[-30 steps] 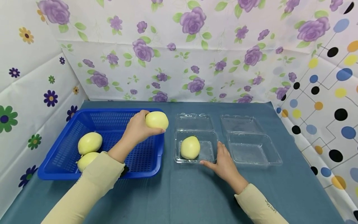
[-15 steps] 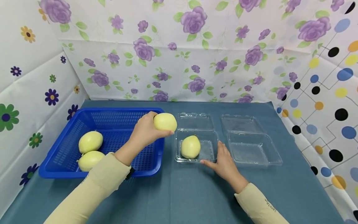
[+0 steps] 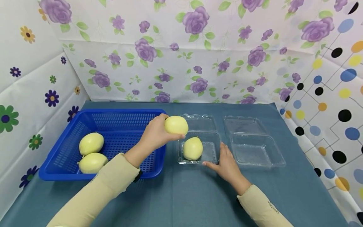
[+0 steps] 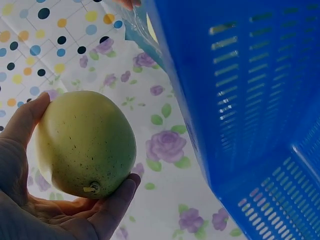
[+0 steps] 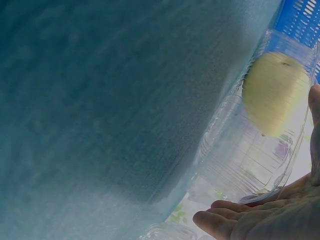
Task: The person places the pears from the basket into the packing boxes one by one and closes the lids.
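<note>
A pale yellow melon (image 3: 177,125) is gripped between the thumb and fingers of my left hand (image 3: 155,134), held up above the left side of a clear plastic clamshell box (image 3: 210,154). In the left wrist view the held melon (image 4: 87,145) shows dark specks and a short stem. Another melon (image 3: 193,148) sits in the left part of that box, whose lid lies folded back. My right hand (image 3: 227,164) rests at the box's front right corner, its fingers straight along the side and its thumb at the front edge. In the right wrist view those fingers (image 5: 220,222) touch the clear wall.
At left stands a blue perforated basket (image 3: 161,157) with two melons, one melon (image 3: 91,143) behind the other melon (image 3: 93,163). A second clear clamshell box (image 3: 255,151) lies open at right. Patterned cloths (image 3: 175,63) rise behind and beside the blue-green table cover (image 3: 181,195).
My left hand has carried the melon to the right, from over the basket's right rim to over the left edge of the clear box. The right hand stays in place.
</note>
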{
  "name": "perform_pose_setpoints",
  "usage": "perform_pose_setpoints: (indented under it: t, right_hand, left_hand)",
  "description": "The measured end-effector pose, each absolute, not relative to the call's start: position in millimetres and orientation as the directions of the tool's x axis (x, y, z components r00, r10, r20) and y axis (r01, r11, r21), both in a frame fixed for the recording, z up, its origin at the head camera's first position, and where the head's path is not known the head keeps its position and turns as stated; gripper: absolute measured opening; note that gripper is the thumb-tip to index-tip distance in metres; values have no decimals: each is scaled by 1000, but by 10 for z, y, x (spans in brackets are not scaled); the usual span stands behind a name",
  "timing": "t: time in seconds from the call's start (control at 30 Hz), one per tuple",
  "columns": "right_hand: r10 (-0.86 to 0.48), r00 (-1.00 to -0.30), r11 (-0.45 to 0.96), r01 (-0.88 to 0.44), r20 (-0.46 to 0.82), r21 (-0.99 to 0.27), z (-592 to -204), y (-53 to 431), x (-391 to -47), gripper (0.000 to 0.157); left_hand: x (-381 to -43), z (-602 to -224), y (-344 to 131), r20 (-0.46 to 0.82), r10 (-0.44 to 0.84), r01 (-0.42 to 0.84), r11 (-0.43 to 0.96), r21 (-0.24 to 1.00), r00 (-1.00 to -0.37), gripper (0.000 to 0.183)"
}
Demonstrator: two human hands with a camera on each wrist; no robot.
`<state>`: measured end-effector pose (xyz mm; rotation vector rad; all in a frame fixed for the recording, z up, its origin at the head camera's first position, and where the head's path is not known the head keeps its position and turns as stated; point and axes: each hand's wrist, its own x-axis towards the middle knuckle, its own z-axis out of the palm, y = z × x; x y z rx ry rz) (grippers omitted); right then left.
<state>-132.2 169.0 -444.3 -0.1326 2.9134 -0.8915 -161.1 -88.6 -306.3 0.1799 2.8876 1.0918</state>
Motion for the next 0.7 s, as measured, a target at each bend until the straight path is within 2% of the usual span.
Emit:
perform_pose_setpoints:
  t: [0.7]
  right_hand:
    - [-107,-992,832,-55,-61,-552,-4451,1699,-1337,114]
  left_hand:
    - [-1655,-3082,-682,2,171,130,738,662,-985,81]
